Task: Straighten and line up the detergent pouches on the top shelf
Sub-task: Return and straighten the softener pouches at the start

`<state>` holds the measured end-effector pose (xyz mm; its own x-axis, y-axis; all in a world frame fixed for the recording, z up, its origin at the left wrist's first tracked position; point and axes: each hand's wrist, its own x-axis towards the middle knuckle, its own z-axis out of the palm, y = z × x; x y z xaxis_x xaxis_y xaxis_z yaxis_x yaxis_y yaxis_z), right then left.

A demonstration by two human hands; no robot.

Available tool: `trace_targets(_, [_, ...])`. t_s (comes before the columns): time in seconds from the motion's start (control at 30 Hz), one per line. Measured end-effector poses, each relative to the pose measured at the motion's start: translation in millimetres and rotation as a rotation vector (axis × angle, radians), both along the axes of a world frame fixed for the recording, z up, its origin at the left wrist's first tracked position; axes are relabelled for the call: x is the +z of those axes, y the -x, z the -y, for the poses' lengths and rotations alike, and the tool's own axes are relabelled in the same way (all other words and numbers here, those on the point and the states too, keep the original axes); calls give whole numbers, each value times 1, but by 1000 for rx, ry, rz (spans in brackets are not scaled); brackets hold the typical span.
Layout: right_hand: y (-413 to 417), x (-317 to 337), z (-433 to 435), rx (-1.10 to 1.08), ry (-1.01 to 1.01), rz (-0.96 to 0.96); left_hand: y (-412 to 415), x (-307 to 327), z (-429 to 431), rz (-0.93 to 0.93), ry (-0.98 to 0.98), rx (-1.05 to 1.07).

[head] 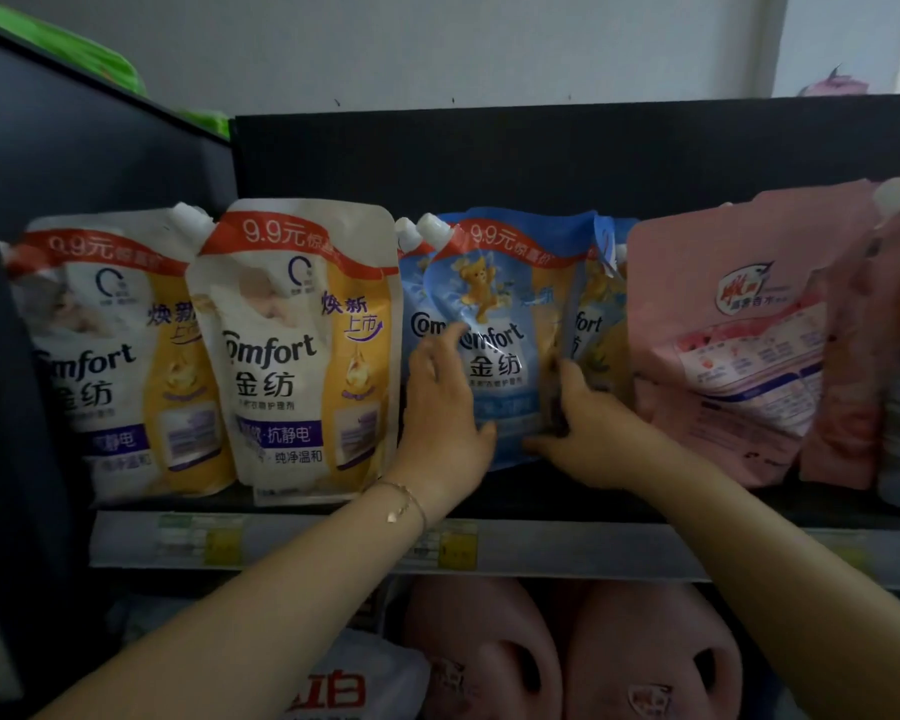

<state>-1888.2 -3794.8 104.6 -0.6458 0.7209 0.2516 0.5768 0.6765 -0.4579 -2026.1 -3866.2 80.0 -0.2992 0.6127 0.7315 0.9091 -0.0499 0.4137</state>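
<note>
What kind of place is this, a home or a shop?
Most likely a shop: the shelf edge carries yellow price labels, several matching Comfort pouches show printed 9.9 price banners, and pink jugs stand on the shelf below.

Shop: shelf (567, 550) w/ price tags (455, 550)

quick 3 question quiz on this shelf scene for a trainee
1. True or false: the left hand and the right hand both touch the front blue pouch.
2. Where does the pink pouch stand relative to that blue one? A to its left; B to its right; C on the lower shelf.
3. Fill in: the bracelet is on the ___ wrist.
Key: 1 true; 2 B; 3 left.
</note>
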Motion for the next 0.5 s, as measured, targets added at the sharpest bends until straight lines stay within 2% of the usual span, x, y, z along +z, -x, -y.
trace_targets(0.03, [5,-1,1,12,46,60,1,-2,2,-146,51,76])
trace_targets(0.1, [14,-4,1,20,13,132,5,-4,3,-453,111,133])
trace_targets(0.17, [17,-5,3,22,-50,160,10,-7,2,-624,123,105])
trace_targets(0.23, [19,-5,5,31,-80,178,12,-4,6,-672,172,111])
trace_targets(0.37, [24,-5,10,74,-107,141,14,7,12,-652,396,218])
trace_targets(0.5, [32,-13,12,187,-116,91,16,4,3,-613,388,381])
